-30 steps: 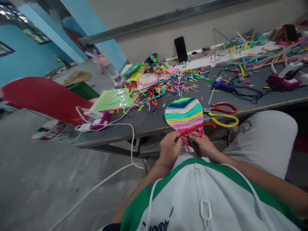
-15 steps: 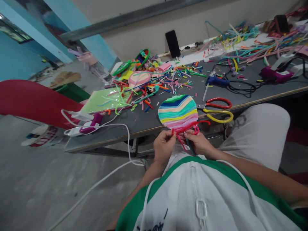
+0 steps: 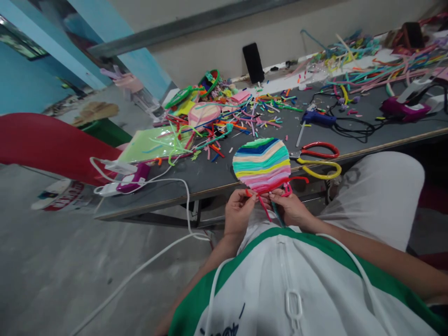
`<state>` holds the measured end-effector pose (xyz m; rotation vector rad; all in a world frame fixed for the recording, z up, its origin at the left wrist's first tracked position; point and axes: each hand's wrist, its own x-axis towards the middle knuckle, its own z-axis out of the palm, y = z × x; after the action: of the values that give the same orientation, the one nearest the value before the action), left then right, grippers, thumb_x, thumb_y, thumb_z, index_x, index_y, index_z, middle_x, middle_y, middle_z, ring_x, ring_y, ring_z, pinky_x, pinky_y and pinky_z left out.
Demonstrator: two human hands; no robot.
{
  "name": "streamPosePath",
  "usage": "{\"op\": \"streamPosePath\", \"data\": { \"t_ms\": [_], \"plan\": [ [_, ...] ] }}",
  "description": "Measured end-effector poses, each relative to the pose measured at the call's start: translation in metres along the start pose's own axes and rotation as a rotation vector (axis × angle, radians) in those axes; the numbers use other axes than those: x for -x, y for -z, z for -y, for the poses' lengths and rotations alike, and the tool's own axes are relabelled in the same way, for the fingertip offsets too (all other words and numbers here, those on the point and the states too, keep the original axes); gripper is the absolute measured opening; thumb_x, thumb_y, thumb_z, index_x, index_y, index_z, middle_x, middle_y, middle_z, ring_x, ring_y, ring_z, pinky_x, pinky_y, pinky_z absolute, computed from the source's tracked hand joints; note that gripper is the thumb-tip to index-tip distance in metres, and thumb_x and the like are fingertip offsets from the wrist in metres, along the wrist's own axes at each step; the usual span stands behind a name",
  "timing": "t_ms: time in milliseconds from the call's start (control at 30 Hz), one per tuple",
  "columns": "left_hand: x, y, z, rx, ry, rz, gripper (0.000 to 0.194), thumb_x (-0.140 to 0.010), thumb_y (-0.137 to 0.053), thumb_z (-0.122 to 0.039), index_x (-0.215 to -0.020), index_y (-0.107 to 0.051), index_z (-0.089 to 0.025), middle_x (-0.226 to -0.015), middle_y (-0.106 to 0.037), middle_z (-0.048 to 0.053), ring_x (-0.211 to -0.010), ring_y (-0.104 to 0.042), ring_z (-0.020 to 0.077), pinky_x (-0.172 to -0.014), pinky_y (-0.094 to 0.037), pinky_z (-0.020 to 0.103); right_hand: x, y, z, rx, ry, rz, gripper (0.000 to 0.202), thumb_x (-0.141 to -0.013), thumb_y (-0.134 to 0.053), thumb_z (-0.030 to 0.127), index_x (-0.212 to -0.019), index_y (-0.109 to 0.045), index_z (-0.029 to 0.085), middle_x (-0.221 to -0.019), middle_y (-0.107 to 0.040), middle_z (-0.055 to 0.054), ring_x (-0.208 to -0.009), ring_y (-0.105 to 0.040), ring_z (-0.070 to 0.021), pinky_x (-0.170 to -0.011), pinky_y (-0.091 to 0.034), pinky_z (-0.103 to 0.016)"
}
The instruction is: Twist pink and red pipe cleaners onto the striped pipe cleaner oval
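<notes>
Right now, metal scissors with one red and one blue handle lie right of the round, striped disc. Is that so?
No, the second handle is yellow, not blue, as the head view shows. The scissors do lie right of the round, striped disc.

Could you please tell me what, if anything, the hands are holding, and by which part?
The left hand and right hand hold the striped disc at its near edge, by the red strips; exact contact is too small to tell.
</notes>
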<state>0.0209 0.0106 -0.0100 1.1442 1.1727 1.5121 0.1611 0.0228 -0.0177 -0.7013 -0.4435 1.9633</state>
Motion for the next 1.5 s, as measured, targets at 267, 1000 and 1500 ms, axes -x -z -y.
{"op": "streamPosePath", "data": {
  "t_ms": [267,1000,1500],
  "plan": [
    [0.017,0.005,0.005,0.01,-0.083,0.019,0.011,-0.074,-0.063,-0.019,-0.086,-0.062,-0.019,-0.09,-0.062,0.004,-0.083,-0.059,0.0151,-0.08,-0.047,0.03,0.001,0.003,-0.002,0.002,0.006,-0.04,0.026,-0.056,-0.082,0.023,-0.072,-0.063,0.017,-0.076,-0.073,-0.003,-0.075,-0.069,-0.0191,-0.076,-0.055,-0.033],
    [0.005,0.0,0.01,0.297,0.465,-0.014,0.024,-0.066,-0.076,-0.033,-0.07,-0.063,-0.012,-0.062,-0.059,0.0,-0.055,-0.05,0.0074,-0.057,-0.041,0.021,-0.004,0.008,-0.006,0.06,-0.044,-0.1,0.028,-0.052,-0.083,0.027,-0.071,-0.064,0.018,-0.065,-0.069,0.001,-0.069,-0.068,-0.0184,-0.071,-0.052,-0.032],
    [-0.003,0.007,0.005,0.18,0.426,-0.062,0.026,-0.061,-0.077,-0.033,-0.07,-0.064,-0.013,-0.061,-0.06,-0.001,-0.055,-0.051,0.008,-0.057,-0.042,0.022,0.025,0.022,0.032,0.076,0.07,-0.123,0.022,-0.062,-0.061,0.021,-0.083,-0.067,0.022,-0.08,-0.067,-0.002,-0.078,-0.06,-0.0182,-0.073,-0.049,-0.032]
  ]
}}
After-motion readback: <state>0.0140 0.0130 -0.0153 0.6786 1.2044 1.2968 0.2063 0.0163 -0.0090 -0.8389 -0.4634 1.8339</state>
